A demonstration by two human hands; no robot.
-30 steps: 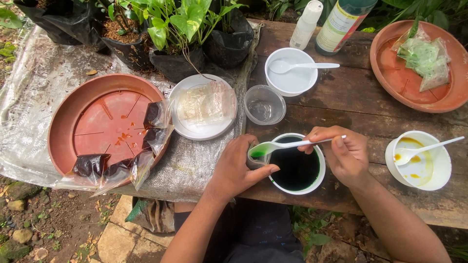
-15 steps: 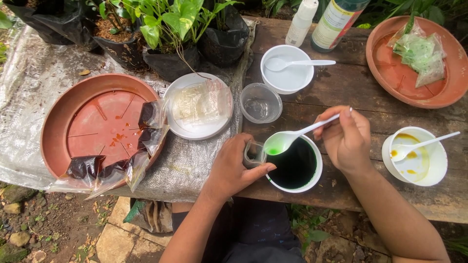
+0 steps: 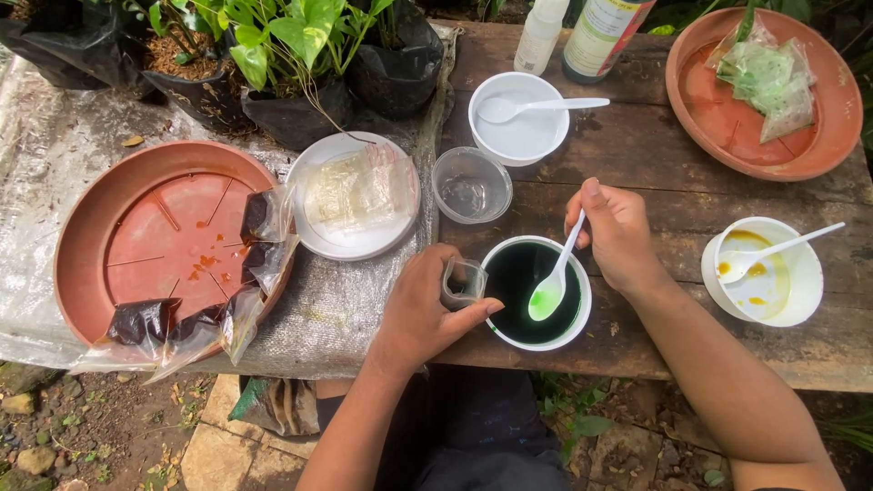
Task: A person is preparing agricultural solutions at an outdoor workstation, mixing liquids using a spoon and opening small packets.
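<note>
Right hand grips a white plastic spoon, its bowl dipped in dark green liquid inside a white bowl at the near edge of the wooden counter. Left hand pinches a small clear bag, apparently open-mouthed, just beside the bowl's left rim. An empty clear cup stands behind.

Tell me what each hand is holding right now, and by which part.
Right hand pinches the white plastic spoon by its upper handle; left hand grips a small clear plastic pouch by its side.
</note>
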